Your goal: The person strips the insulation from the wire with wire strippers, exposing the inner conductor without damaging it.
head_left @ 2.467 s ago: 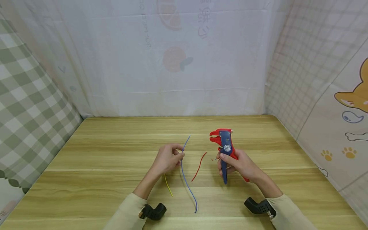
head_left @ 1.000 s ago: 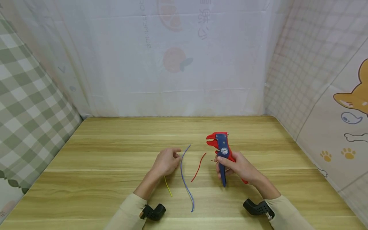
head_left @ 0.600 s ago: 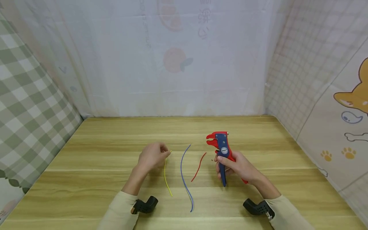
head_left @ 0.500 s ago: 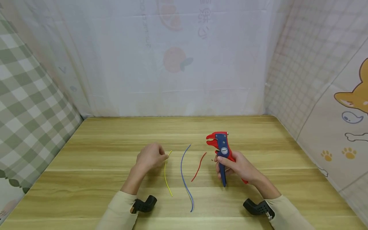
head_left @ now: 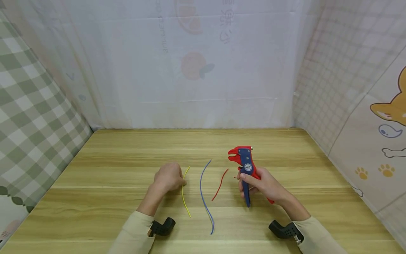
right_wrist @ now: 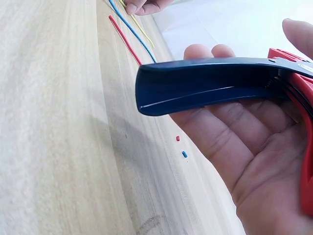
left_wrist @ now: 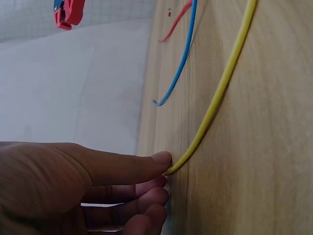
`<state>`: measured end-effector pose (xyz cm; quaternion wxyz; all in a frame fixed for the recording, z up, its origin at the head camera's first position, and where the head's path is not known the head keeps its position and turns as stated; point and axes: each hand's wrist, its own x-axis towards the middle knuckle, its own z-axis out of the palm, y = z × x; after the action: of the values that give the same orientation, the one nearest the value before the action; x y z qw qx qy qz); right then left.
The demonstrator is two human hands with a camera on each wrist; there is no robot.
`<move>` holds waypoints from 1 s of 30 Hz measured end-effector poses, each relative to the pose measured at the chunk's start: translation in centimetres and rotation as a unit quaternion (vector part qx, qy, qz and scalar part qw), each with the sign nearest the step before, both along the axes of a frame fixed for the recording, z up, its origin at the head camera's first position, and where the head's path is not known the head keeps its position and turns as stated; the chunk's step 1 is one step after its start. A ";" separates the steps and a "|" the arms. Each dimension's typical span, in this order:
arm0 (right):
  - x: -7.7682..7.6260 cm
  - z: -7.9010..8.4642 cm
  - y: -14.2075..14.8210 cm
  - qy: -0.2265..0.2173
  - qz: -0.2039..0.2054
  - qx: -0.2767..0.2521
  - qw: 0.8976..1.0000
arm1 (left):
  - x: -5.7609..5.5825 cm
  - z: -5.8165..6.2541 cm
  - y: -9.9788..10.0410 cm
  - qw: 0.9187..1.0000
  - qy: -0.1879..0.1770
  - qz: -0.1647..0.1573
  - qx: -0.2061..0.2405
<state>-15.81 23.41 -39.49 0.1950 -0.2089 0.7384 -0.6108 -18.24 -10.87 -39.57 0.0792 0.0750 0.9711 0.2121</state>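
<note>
My left hand [head_left: 169, 177] pinches a yellow wire [head_left: 186, 204] between thumb and fingers, partway along its upper half. In the left wrist view the thumb tip [left_wrist: 161, 158] covers part of the wire, which curves away over the wood. My right hand [head_left: 266, 185] grips a wire stripper [head_left: 245, 158] with a blue body and red jaws, held upright with the jaws apart and pointing left. Between the hands lie a longer blue wire [head_left: 204, 204] and a short red wire [head_left: 220, 185].
Small cut pieces, a red bit [right_wrist: 178, 138] and a blue bit [right_wrist: 184, 154], lie on the wooden table [head_left: 127, 148] beside the stripper. A white cloth [head_left: 142, 77] hangs at the back, with patterned cloths on both sides.
My left hand has let go of the blue wire, which now lies on the table, and moved left to the yellow wire, then slightly down along it. The right hand keeps the stripper almost still.
</note>
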 end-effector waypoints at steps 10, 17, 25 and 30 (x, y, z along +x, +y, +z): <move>0.1 0.1 0.1 0.000 -0.001 0.004 1.000 | 0.7 1.2 0.7 1.000 -0.013 0.005 0.003; 0.2 0.2 0.0 -0.004 -0.004 0.006 1.000 | 0.6 1.3 0.6 1.000 -0.016 0.007 0.004; 0.2 0.3 0.0 0.002 0.001 -0.001 1.000 | 0.9 2.8 0.9 0.997 0.057 0.011 0.051; 0.3 0.3 -0.1 0.004 0.003 -0.010 1.000 | 1.2 3.7 1.5 0.990 0.098 -0.001 0.105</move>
<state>-15.52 23.29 -39.24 0.1916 -0.2153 0.7328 -0.6164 -17.02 -9.40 -35.91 -0.0245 0.1047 0.9464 0.3045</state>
